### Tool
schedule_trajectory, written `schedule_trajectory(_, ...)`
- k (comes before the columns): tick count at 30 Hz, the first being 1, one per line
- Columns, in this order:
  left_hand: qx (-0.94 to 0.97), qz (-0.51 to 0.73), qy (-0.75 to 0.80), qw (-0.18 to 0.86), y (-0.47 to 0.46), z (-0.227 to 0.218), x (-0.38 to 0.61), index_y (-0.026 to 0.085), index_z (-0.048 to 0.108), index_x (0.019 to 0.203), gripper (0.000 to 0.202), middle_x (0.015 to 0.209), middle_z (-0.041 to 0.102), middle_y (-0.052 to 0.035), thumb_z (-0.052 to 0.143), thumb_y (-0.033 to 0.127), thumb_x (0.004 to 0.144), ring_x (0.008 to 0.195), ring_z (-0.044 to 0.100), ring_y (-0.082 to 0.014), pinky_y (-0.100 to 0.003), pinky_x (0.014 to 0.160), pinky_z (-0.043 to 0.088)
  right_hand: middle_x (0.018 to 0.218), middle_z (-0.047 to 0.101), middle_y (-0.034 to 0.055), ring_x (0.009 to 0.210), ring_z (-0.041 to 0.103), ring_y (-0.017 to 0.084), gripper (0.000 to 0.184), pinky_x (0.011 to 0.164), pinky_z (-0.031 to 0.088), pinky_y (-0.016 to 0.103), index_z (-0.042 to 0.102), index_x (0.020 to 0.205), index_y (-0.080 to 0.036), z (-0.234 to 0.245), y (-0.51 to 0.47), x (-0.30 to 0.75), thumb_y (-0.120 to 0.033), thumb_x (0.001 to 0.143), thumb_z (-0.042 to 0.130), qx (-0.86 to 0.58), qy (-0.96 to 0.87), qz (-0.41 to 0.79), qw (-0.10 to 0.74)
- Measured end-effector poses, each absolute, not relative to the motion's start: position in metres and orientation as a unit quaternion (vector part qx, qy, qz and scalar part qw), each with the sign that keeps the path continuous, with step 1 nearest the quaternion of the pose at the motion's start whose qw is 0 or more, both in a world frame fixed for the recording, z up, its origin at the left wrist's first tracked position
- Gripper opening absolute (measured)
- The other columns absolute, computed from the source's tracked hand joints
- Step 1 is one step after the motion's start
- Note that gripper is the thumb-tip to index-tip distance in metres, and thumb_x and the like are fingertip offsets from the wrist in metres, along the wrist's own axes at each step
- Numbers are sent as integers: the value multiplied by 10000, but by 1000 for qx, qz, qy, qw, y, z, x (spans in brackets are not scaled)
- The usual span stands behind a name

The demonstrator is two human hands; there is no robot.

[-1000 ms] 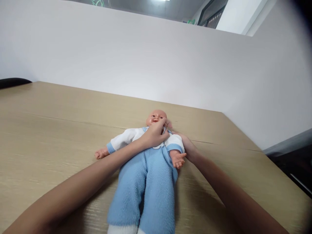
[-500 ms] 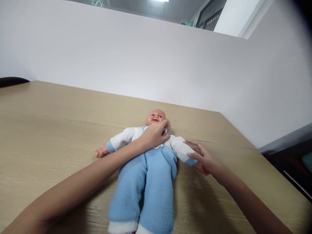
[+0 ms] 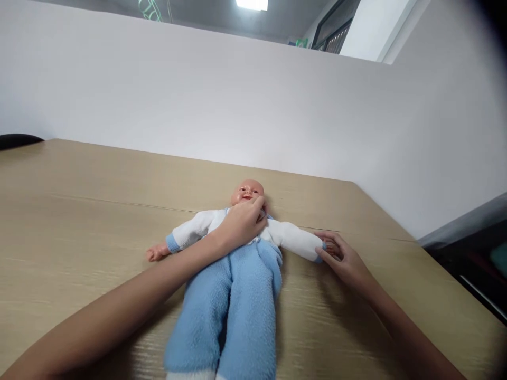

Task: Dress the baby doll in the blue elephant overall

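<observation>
A baby doll (image 3: 233,274) in blue fleece trousers and a white top lies on its back on the wooden table (image 3: 79,200), head pointing away from me. My left hand (image 3: 240,224) rests on its chest, fingers pinched on the collar just under the chin. My right hand (image 3: 343,258) is closed round the doll's hand at the end of its outstretched white sleeve, flat on the table. The doll's other arm lies stretched out to the left.
A white partition wall (image 3: 237,100) stands right behind the table. The table's right edge (image 3: 396,216) drops off to a dark floor area. A dark chair back (image 3: 16,140) shows at the far left.
My right hand has pulled the doll's arm from across its body out to the right and laid it flat on the table. My left hand has stayed at the collar.
</observation>
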State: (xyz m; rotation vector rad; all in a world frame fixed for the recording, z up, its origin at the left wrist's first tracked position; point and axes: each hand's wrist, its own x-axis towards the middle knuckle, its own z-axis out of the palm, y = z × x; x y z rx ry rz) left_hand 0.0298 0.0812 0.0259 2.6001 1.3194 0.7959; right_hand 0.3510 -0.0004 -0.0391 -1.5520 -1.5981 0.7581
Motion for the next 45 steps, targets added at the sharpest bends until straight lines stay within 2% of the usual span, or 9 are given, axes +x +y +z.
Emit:
schedule_trajectory(6, 893, 251, 375, -5, 76, 36, 27, 173, 623, 1093, 152, 1185, 679, -133, 637, 303, 1016, 1164, 607, -332, -491, 1073, 450, 1293, 687, 133, 1255, 616, 356, 289, 1117, 454, 611, 644, 1263, -250, -24, -25, 305, -322, 983, 659, -518, -755, -49, 400)
schedule_trajectory(9, 914, 250, 319, 12, 68, 46, 26, 190, 642, 1103, 191, 1195, 673, -111, 639, 369, 1036, 1166, 587, -322, -513, 1087, 417, 1284, 670, 99, 1175, 640, 280, 302, 1039, 515, 479, 590, 1323, -278, -21, -38, 271, -261, 1023, 615, -470, -786, 82, 393)
schedule_trajectory(14, 930, 212, 288, 82, 58, 54, 27, 182, 660, 1061, 227, 1108, 711, -82, 623, 406, 1052, 1108, 612, -285, -441, 994, 441, 907, 588, 15, 796, 562, 198, 277, 735, 486, 347, 566, 1214, -242, -27, -38, 238, -479, 1075, 536, -476, -675, 423, 373)
schedule_trajectory(18, 946, 156, 270, 86, 58, 51, 28, 175, 699, 979, 291, 1040, 716, -92, 641, 455, 1033, 1097, 601, -295, -446, 1022, 428, 812, 490, -20, 717, 458, 166, 351, 650, 394, 305, 571, 965, -243, -33, -17, 243, -586, 989, 639, -436, -636, 521, 365)
schedule_trajectory(22, 945, 112, 278, 131, 57, 50, 30, 180, 715, 937, 259, 1058, 725, -88, 673, 426, 1004, 1135, 589, -304, -452, 1028, 425, 759, 451, -59, 600, 372, 129, 452, 537, 307, 266, 527, 956, -258, -40, 0, 245, -622, 847, 771, -442, -564, 574, 396)
schedule_trajectory(29, 910, 173, 342, 157, 57, 38, 38, 180, 655, 949, 121, 969, 717, -76, 649, 300, 970, 1014, 634, -272, -400, 918, 462, 990, 647, 62, 838, 609, 228, 179, 795, 515, 398, 587, 1145, -235, -38, -20, 250, -383, 1044, 585, -547, -715, 160, 405)
schedule_trajectory(33, 901, 231, 325, 172, 59, 35, 39, 170, 635, 1033, 78, 1044, 701, -89, 627, 212, 968, 964, 642, -243, -374, 882, 484, 1351, 635, 171, 1265, 594, 374, 393, 1079, 462, 584, 565, 1353, -220, -36, -19, 282, -320, 985, 658, -523, -777, -73, 342)
schedule_trajectory(36, 905, 246, 310, 157, 61, 37, 41, 170, 637, 1106, 190, 1150, 677, -123, 682, 301, 975, 1069, 625, -286, -424, 965, 493, 1432, 621, 186, 1327, 601, 396, 614, 1106, 478, 606, 480, 1484, -217, -38, -11, 305, -370, 938, 715, -524, -792, -37, 310)
schedule_trajectory(45, 932, 192, 280, 130, 62, 31, 59, 176, 590, 1346, 638, 1336, 683, -139, 880, 334, 800, 1230, 600, -355, -489, 1059, 466, 1269, 747, 118, 1030, 758, 311, 659, 816, 652, 421, 581, 1372, -288, -8, -33, 288, -481, 811, 868, -597, -676, 117, 417)
